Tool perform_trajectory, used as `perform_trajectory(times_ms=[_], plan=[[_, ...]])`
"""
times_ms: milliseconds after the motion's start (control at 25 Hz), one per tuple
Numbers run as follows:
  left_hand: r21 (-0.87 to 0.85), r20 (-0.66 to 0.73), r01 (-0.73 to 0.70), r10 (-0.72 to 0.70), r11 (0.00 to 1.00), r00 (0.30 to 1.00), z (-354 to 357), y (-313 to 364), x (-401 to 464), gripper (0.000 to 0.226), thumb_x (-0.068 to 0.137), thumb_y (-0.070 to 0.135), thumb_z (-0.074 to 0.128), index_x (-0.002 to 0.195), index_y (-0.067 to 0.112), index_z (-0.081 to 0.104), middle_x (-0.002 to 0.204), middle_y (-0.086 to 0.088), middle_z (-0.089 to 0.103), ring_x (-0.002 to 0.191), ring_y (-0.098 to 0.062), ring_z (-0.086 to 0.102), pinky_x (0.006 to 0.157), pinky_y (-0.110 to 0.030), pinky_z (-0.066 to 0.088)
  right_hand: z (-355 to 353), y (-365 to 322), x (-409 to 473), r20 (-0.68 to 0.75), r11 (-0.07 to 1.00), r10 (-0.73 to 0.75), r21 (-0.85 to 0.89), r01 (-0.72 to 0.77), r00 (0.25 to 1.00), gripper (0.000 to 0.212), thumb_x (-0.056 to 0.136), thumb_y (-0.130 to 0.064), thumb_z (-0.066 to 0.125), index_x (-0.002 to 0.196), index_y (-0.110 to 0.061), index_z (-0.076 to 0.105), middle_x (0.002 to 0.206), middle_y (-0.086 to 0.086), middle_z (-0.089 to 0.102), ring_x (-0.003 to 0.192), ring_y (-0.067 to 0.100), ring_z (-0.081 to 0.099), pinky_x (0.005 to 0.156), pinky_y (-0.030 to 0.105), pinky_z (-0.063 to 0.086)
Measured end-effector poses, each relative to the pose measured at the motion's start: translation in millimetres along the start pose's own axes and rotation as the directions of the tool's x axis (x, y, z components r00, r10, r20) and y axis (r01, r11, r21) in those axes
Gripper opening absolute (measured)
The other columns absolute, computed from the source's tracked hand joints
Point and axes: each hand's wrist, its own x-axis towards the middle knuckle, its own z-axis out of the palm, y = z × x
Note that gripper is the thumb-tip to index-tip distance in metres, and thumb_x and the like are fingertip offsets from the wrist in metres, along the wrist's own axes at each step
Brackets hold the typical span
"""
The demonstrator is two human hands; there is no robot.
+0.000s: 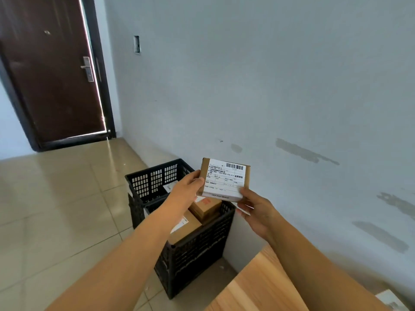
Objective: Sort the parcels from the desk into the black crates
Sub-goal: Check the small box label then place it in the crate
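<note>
Parcel (225, 179), barcoded white label with small print, between both hands.

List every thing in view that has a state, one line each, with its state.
Labelled parcel: held in the air above the crates, label facing the camera.
Left hand: grips the parcel's left edge.
Right hand: holds the parcel's lower right corner.
Near crate: holds several cardboard boxes, filled to about the rim.
Far crate: holds at least one parcel, mostly unfilled.
Door: ajar, light showing along its edge.
Desk: one parcel corner visible at bottom right.

Parcel (224, 179) above near crate (197, 248), seemingly.
</note>
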Motion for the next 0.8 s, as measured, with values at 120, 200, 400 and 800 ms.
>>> perform_trajectory(times_ms=[120, 200, 400, 800], plan=[[0.006, -0.053, 0.027, -0.027, 1.000, 0.998, -78.0, -4.7, 29.4, 0.022, 0.098, 0.026, 0.049, 0.108, 0.045, 0.051, 0.087, 0.027, 0.067, 0.088, 0.005, 0.060, 0.069, -0.021, 0.044, 77.5, 22.6, 35.5, 0.007, 0.999, 0.036, -0.001, -0.036, 0.999, 0.015, 0.084, -0.019, 0.069, 0.095, -0.009, 0.066, 0.074, 0.003, 0.072, 0.085, 0.020, 0.059, 0.091, 0.036, 0.047], [0.012, -0.091, 0.033, -0.031, 0.999, 0.995, -127.5, -6.1, 50.1, 0.021, 0.098, 0.027, 0.050, 0.109, 0.046, 0.050, 0.087, 0.026, 0.066, 0.089, 0.003, 0.059, 0.069, -0.021, 0.044, 127.4, 37.7, 60.3, 0.015, 0.998, 0.053, 0.014, -0.054, 0.998, 0.020, 0.084, -0.017, 0.069, 0.101, -0.007, 0.065, 0.081, 0.005, 0.071, 0.087, 0.021, 0.059, 0.088, 0.035, 0.049], [0.050, -0.121, 0.072, -0.066, 0.996, 0.990, -212.7, -8.9, 94.5, 0.022, 0.097, 0.029, 0.049, 0.114, 0.044, 0.050, 0.103, 0.017, 0.067, 0.102, -0.008, 0.060, 0.084, -0.029, 0.048, 212.0, 61.0, 108.5, 0.039, 0.991, 0.131, 0.034, -0.132, 0.991, 0.019, 0.086, -0.014, 0.068, 0.102, -0.006, 0.064, 0.098, 0.011, 0.066, 0.100, 0.025, 0.057, 0.100, 0.040, 0.046], [0.123, -0.096, 0.116, -0.105, 0.986, 0.990, -298.0, -24.9, 221.7, 0.048, 0.094, 0.025, 0.057, 0.138, 0.036, 0.042, 0.107, 0.015, 0.063, 0.097, -0.002, 0.058, 0.072, -0.019, 0.043, 297.8, 82.1, 257.0, 0.036, 0.983, 0.184, 0.021, -0.185, 0.982, 0.010, 0.084, -0.015, 0.069, 0.090, -0.008, 0.065, 0.084, 0.009, 0.066, 0.085, 0.022, 0.058, 0.081, 0.035, 0.050]])
